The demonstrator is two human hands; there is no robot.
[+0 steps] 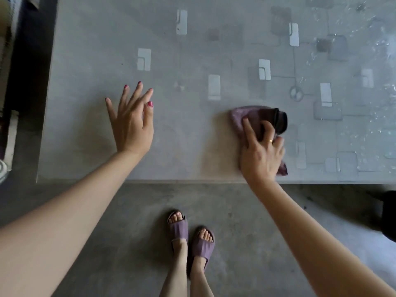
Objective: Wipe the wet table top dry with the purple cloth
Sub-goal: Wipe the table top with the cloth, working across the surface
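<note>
Purple cloth (260,120) bunched and gripped by right hand (260,156) on table top (192,136), water droplets (364,39) at 2 o'clock, left hand (130,123) laid flat, fingers spread

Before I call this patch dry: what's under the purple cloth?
The purple cloth lies bunched on the table top, with the right hand gripping it. Whether the surface beneath is wet is hidden.

No readable text, labels or numbers; table top (171,136) bears only geometric pattern.
</note>
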